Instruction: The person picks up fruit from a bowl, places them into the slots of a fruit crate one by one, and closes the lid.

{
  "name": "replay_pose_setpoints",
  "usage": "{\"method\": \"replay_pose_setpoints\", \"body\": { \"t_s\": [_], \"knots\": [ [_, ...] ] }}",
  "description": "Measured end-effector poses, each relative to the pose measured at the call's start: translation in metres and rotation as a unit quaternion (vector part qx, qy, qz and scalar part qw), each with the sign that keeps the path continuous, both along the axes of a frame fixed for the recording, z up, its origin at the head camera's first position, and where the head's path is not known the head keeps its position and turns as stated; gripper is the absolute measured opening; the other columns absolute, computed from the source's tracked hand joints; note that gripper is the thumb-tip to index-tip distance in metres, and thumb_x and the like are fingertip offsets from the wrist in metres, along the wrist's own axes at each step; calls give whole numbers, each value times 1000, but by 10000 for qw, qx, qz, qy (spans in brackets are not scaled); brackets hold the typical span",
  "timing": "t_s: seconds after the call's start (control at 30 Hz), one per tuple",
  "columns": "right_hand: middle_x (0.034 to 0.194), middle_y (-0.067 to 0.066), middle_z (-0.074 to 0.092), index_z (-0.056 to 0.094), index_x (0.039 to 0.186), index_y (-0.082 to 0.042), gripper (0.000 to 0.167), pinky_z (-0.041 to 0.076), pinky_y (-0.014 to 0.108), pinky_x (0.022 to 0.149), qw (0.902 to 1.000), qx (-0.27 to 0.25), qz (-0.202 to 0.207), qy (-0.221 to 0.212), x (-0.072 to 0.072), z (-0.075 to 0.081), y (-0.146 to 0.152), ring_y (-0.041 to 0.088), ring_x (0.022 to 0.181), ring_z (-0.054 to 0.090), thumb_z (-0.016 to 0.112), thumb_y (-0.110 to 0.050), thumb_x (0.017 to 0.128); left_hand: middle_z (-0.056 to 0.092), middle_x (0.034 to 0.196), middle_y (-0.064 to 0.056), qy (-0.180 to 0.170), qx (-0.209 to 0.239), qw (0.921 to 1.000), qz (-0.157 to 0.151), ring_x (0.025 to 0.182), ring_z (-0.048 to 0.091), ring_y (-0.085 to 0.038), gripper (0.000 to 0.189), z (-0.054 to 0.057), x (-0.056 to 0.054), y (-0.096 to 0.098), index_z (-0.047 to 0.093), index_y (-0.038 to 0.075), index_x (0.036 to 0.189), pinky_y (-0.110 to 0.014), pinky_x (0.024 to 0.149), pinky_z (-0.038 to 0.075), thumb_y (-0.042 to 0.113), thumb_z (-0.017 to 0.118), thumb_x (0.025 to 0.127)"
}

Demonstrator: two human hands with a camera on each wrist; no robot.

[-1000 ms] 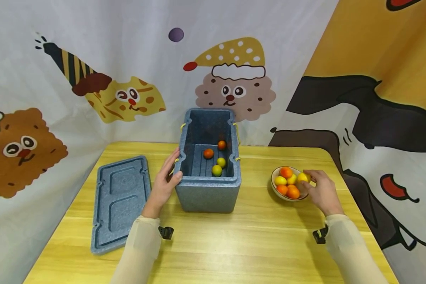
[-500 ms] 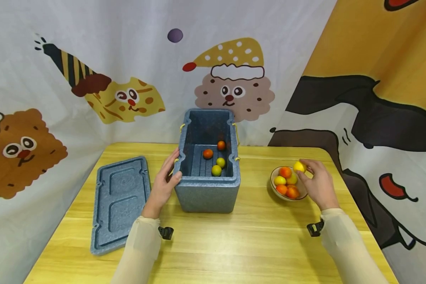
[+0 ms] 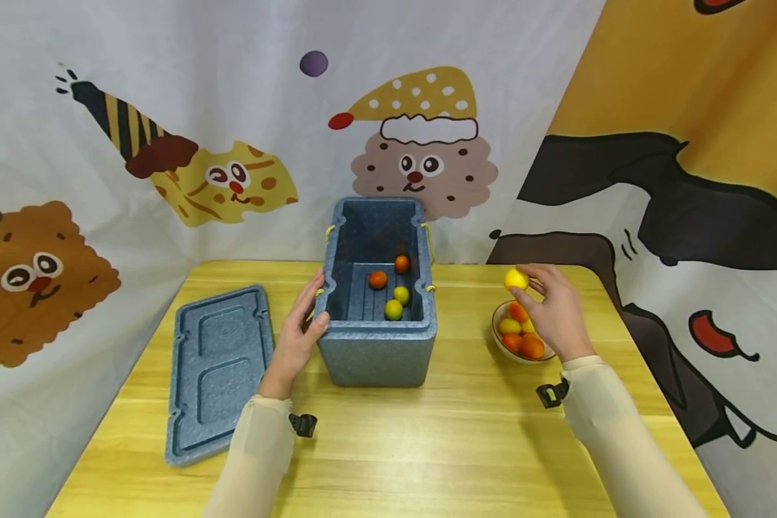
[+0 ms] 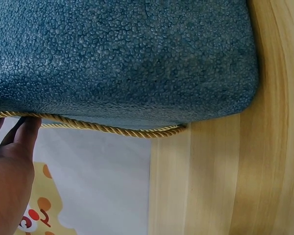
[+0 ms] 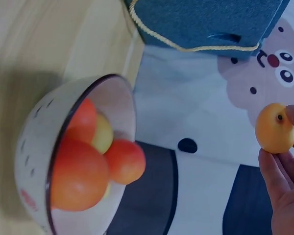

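Note:
My left hand (image 3: 294,349) rests on the near left corner of a blue-grey foam box (image 3: 377,363), fingers laid along its side and thumb at the rim. In the left wrist view, fingertips (image 4: 28,131) meet the box beside a yellow cord (image 4: 112,129). Two red-orange fruits (image 3: 378,280) and two yellow-green ones (image 3: 393,310) lie inside. My right hand (image 3: 560,313) pinches a small oval yellow fruit (image 5: 273,128) between thumb and fingers, raised above a bowl (image 5: 32,161). Orange fruits (image 5: 81,171) and yellow ones (image 5: 103,134) fill that bowl.
A blue-grey lid (image 3: 223,370) lies on the wooden table (image 3: 388,453), left of the box. Behind the table hangs a cartoon-printed cloth (image 3: 246,86). The bowl stands to the right of the box.
My right hand has lifted the yellow fruit out of the bowl and carried it up and leftward. My left hand has stayed at the box.

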State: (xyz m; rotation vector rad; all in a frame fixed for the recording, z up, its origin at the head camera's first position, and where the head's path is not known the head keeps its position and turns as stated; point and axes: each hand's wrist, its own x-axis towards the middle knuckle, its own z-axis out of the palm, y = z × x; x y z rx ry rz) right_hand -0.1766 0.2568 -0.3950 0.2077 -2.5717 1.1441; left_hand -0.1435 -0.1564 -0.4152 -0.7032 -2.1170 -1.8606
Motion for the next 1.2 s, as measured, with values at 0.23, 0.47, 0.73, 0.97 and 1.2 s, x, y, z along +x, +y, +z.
{"method": "replay_pose_setpoints", "body": {
  "t_s": [0.23, 0.47, 0.73, 0.97, 1.2],
  "knots": [
    [126, 11, 53, 61, 130, 0, 38, 44, 44, 99, 9997, -73, 224, 101, -3, 10, -11, 28, 117, 52, 68, -10, 93, 22, 156, -27, 93, 33, 9999, 20, 144, 19, -35, 54, -1, 0, 0, 30, -11, 149, -30, 113, 21, -1, 49, 99],
    [125, 9, 54, 63, 127, -1, 37, 43, 41, 100, 9983, -210, 477, 261, -7, 25, -27, 25, 116, 53, 70, -10, 92, 22, 155, -28, 144, 91, 9999, -16, 144, 19, -37, 54, -2, -1, 0, 30, -12, 148, -32, 113, 21, 1, 50, 100],
    [125, 8, 53, 61, 128, 0, 40, 45, 36, 99, 9946, -355, 859, 465, -8, 39, -51, 21, 114, 57, 71, -8, 91, 23, 156, -28, 143, 111, 9998, 22, 144, 20, -36, 54, -3, -1, 1, 30, -12, 148, -41, 114, 19, 4, 50, 101],
    [124, 8, 55, 63, 126, -1, 38, 45, 39, 98, 9917, -207, 1085, 657, -12, 43, -65, 23, 114, 55, 73, -5, 89, 22, 156, -28, 126, 63, 9999, 45, 144, 20, -35, 54, -3, -1, 0, 30, -12, 148, -48, 113, 18, -2, 49, 99],
    [122, 6, 56, 65, 125, -3, 38, 46, 40, 98, 9862, -399, 1443, 709, -15, 52, -88, 23, 114, 55, 74, -5, 88, 23, 156, -26, 205, 134, 9997, 10, 144, 19, -35, 53, -11, -6, -2, 31, -10, 149, -49, 113, 18, 1, 50, 100]
  ]
}}
